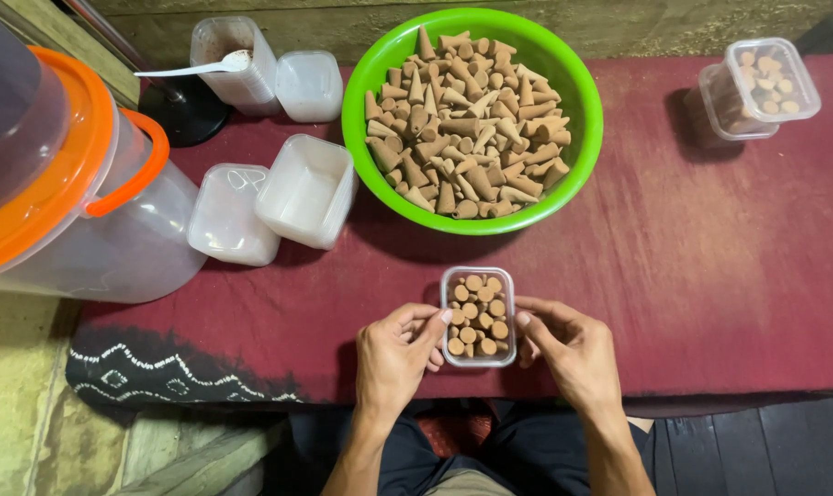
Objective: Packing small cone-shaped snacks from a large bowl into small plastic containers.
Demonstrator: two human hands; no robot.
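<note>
Left hand (393, 354) fingers pinch our small clear box (477, 316) on its left wall | right hand (571, 349) fingers pinch its right wall | box, packed with upright brown cones, sits near the tabletop's (710, 276) front edge | green bowl (577, 92) of cones lies toward the back edge

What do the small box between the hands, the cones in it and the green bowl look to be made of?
Small box: clear, thin plastic, since the red cloth shows through its walls. Cones: matte tan, likely a pressed, powdery material; I can't tell which. Green bowl: glossy moulded plastic, with shine along the rim. The left hand and right hand hold the box's sides.
</note>
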